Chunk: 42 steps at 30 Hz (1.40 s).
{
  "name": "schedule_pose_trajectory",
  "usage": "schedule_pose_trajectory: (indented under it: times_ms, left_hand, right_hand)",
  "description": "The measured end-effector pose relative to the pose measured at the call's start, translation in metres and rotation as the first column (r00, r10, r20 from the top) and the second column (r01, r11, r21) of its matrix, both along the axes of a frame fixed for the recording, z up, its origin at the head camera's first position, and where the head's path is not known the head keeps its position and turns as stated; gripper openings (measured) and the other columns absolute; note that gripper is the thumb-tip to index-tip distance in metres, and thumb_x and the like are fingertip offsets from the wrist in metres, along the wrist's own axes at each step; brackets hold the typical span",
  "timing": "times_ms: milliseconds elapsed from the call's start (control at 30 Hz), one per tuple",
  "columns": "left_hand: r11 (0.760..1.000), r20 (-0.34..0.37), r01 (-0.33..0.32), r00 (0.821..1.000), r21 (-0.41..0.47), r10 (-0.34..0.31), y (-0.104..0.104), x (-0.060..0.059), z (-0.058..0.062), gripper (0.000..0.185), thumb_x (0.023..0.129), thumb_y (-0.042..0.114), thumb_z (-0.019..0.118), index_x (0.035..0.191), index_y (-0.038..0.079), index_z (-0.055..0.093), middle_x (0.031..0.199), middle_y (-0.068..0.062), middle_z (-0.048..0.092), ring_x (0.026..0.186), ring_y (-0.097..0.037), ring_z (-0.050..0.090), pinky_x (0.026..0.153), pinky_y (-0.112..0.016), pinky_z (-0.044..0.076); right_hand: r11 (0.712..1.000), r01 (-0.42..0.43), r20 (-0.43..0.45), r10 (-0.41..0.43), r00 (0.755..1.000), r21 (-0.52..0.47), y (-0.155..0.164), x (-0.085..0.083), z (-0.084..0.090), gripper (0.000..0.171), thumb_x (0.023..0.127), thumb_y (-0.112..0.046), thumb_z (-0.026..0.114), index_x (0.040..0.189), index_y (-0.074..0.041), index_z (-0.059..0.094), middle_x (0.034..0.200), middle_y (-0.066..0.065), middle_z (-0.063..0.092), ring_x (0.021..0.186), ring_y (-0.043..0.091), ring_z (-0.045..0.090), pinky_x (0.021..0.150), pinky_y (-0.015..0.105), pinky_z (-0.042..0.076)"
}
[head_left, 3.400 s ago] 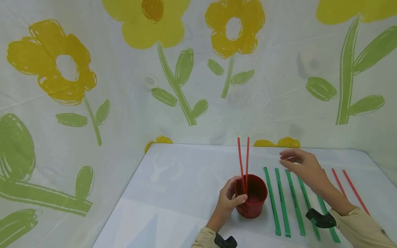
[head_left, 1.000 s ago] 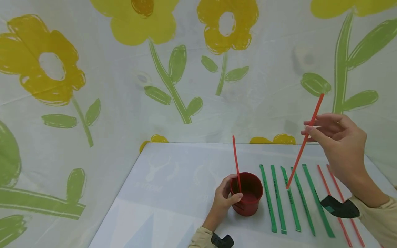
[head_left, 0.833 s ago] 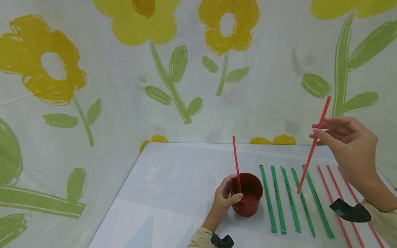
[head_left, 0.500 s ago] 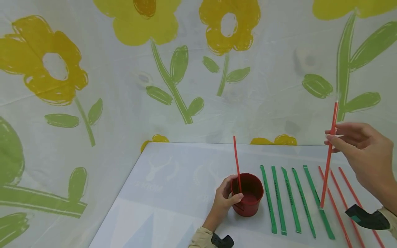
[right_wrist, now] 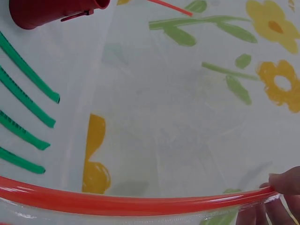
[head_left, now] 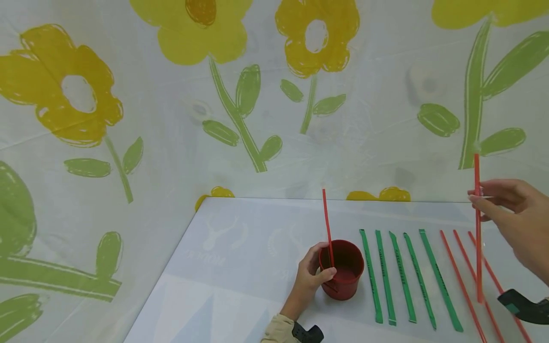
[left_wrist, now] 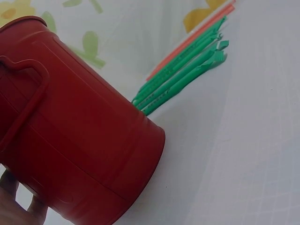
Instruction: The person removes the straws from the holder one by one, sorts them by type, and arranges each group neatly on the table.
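cup (head_left: 341,269) left of strips (head_left: 403,276), straw (head_left: 328,226) inside

The person wears a long-sleeved beige cloth top, its left cuff (head_left: 280,331) ending at the wrist. A small black plastic device (head_left: 310,333) is fitted at the left wrist, and a similar black device with a teal marking (head_left: 524,306) at the right wrist. Both hands are bare.
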<state>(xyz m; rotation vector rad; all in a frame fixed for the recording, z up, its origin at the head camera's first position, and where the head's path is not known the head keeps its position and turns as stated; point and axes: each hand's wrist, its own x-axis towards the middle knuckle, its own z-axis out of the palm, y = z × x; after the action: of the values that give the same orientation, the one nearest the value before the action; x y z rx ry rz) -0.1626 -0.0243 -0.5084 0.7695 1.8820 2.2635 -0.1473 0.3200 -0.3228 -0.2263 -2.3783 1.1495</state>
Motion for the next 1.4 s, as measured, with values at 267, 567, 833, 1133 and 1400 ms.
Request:
schedule_pose_trajectory:
  times_ms: [267,567,833,1133,1400]
  left_hand:
    - [1.000,-0.009,0.004,1.000,0.008,-0.004,0.000,-0.001,-0.002,0.055,0.087,0.027,0.062,0.138,0.020,0.042,0.135,-0.002,0.050,0.123,-0.024,0.046,0.102,-0.036,0.039]
    - [1.000,-0.016,0.004,1.000,0.007,-0.003,-0.002,-0.001,-0.001,0.055,0.087,0.027,0.061,0.138,0.020,0.041,0.135,-0.001,0.050,0.124,-0.026,0.046,0.101,-0.036,0.040]
    - [1.000,-0.026,-0.002,1.000,0.009,0.002,-0.002,-0.002,0.001,0.056,0.088,0.028,0.061,0.139,0.019,0.041,0.135,-0.003,0.050,0.124,-0.030,0.045,0.101,-0.036,0.040]
    - [1.000,-0.019,0.007,1.000,-0.004,-0.007,0.000,-0.002,0.001,0.055,0.088,0.027,0.061,0.138,0.021,0.041,0.135,0.000,0.049,0.124,-0.024,0.046,0.101,-0.037,0.040]
    - [1.000,-0.037,0.016,0.999,-0.016,-0.016,-0.003,0.009,0.028,0.057,0.088,0.024,0.060,0.139,0.009,0.039,0.135,-0.014,0.048,0.125,-0.034,0.043,0.101,-0.034,0.040]
  right_hand:
    - [0.999,-0.026,-0.022,0.025,0.999,-0.048,0.017,-0.001,-0.011,0.031,0.095,-0.017,0.055,0.107,-0.043,0.043,0.092,-0.030,0.046,0.075,-0.012,0.046,0.064,0.001,0.036]
    - [0.997,0.074,0.105,-0.071,0.992,-0.026,0.030,-0.009,-0.024,0.032,0.096,-0.021,0.054,0.101,-0.047,0.036,0.095,-0.026,0.039,0.073,-0.009,0.043,0.059,0.005,0.039]
    - [0.994,0.113,0.140,-0.112,0.984,0.001,0.042,-0.013,-0.034,0.035,0.096,-0.015,0.053,0.100,-0.045,0.035,0.095,-0.022,0.039,0.069,-0.010,0.040,0.054,0.010,0.039]
    - [0.988,0.147,0.231,-0.154,0.961,0.049,0.063,-0.018,-0.054,0.024,0.096,-0.017,0.053,0.108,-0.035,0.043,0.101,-0.007,0.046,0.070,-0.003,0.039,0.054,0.015,0.039]
    - [0.984,0.147,0.323,-0.174,0.930,0.105,0.084,-0.025,-0.078,0.049,0.097,-0.013,0.051,0.138,0.008,0.034,0.131,0.033,0.040,0.082,0.023,0.045,0.058,0.023,0.034]
